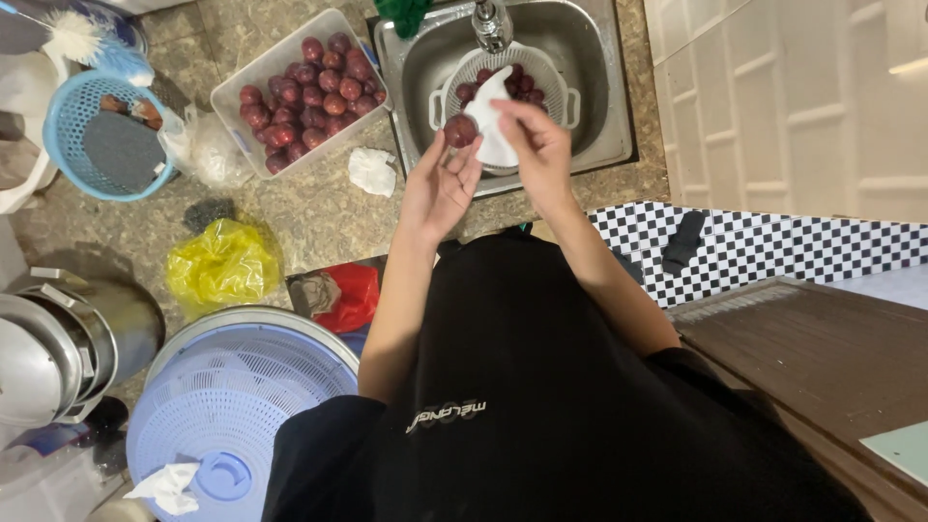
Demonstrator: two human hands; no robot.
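Over a steel sink [599,106] set in a speckled stone counter [319,213], the left hand [440,184] pinches a plum [460,130] while the right hand [536,145] grips a white tissue [495,121].

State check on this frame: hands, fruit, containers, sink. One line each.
left hand: holding one dark red fruit at the fingertips
right hand: pinching a white tissue against that fruit
white colander: in the sink, partly filled with fruit
clear tub: on the counter, full of fruit
tap: no water visible
crumpled tissue: lying on the counter
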